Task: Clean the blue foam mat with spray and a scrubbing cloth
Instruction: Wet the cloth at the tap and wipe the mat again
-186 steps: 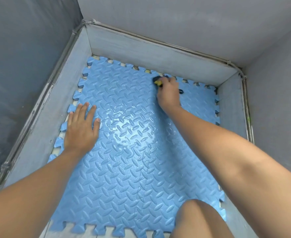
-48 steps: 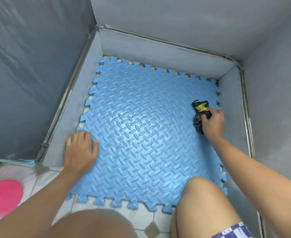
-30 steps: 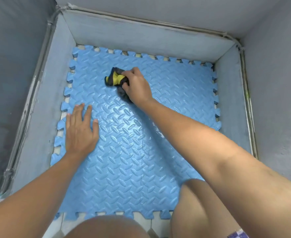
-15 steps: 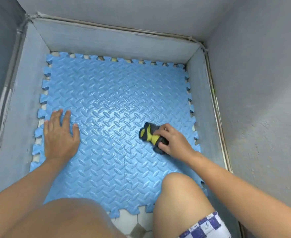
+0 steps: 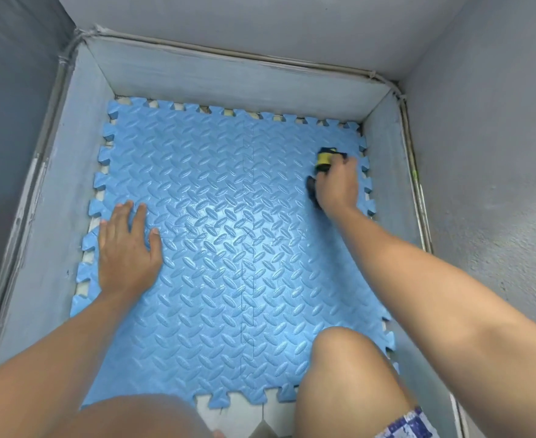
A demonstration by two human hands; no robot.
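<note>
The blue foam mat (image 5: 228,216) with a raised leaf pattern and jigsaw edges lies on the floor of a grey corner; its middle shines wet. Flat on the mat's left side, my left hand (image 5: 126,248) presses down with fingers spread. My right hand (image 5: 336,181) grips a dark scrubbing cloth with a yellow patch (image 5: 325,159) against the mat near its far right edge. Most of the cloth is hidden under that hand. No spray bottle is in view.
Grey skirting walls (image 5: 228,77) close the mat in on the left, far and right sides. My knees (image 5: 339,374) are at the mat's near edge, over white floor tiles (image 5: 238,409). A pipe (image 5: 415,172) runs along the right wall.
My right hand has swept the cloth from the near middle-right of the mat out to the far right edge. The left hand stays planted on the left side.
</note>
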